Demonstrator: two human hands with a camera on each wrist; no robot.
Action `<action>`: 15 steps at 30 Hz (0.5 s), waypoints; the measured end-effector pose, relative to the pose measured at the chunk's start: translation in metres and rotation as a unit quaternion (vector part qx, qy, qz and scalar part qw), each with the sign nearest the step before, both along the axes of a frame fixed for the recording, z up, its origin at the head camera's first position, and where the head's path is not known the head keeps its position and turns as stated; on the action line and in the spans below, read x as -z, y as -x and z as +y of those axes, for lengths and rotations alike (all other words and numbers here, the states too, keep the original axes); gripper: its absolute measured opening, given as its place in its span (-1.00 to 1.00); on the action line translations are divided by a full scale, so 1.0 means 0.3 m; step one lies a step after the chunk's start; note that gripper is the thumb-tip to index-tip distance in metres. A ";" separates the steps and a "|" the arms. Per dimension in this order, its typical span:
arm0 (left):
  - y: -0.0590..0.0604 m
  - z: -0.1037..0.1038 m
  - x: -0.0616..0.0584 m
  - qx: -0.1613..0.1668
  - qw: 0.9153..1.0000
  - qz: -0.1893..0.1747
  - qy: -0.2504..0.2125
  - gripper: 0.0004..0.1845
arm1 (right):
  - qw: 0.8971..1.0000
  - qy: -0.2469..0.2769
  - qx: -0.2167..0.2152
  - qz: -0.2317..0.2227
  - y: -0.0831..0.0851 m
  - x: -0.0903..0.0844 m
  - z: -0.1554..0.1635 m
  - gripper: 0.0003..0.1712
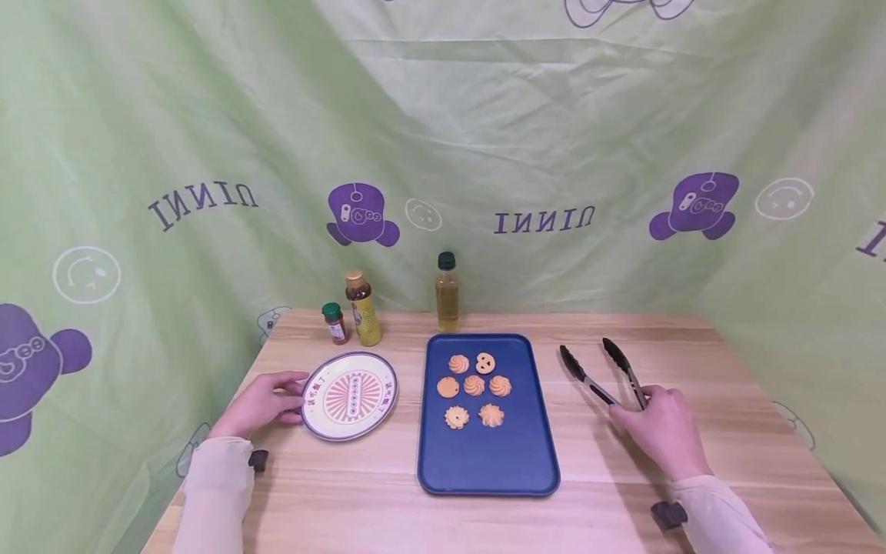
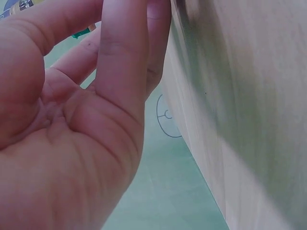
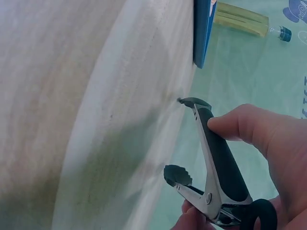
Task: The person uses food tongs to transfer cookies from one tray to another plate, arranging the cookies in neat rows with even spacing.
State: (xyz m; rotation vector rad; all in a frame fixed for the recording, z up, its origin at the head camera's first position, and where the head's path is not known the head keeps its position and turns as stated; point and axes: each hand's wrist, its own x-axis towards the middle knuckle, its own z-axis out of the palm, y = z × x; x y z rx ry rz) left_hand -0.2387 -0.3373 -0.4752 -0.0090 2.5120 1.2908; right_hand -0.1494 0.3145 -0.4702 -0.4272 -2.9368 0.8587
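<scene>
At the left, my left hand lies beside a white plate with a red printed pattern, its fingertips at the plate's left rim. In the left wrist view the fingers look loosely bent, and the plate cannot be seen there. My right hand holds black and silver kitchen tongs, arms spread with nothing between the tips; the thumb presses on one arm. Between the hands is a blue tray bearing several butter cookies, swirled, round and pretzel-shaped.
Behind the plate stand a small green-capped seasoning jar and a bottle with a tan cap. An oil bottle with a dark cap stands behind the tray. A green printed curtain encloses the wooden table.
</scene>
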 end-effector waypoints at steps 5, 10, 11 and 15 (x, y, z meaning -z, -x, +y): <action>0.001 0.007 -0.004 -0.002 1.000 -0.008 0.000 -0.33 | 1.000 -0.008 -0.006 0.012 0.001 -0.006 -0.008 0.10; 0.007 -0.002 -0.002 -0.004 1.000 -0.012 -0.001 -0.36 | 0.999 -0.017 -0.016 0.026 0.018 -0.021 -0.025 0.05; 0.008 -0.004 0.001 -0.004 1.000 -0.013 -0.002 -0.36 | 0.999 -0.018 -0.017 0.026 0.022 -0.023 -0.027 0.05; 0.009 -0.014 0.012 -0.001 1.000 -0.014 -0.017 -0.36 | 0.999 -0.021 -0.027 0.027 0.032 -0.026 -0.039 0.04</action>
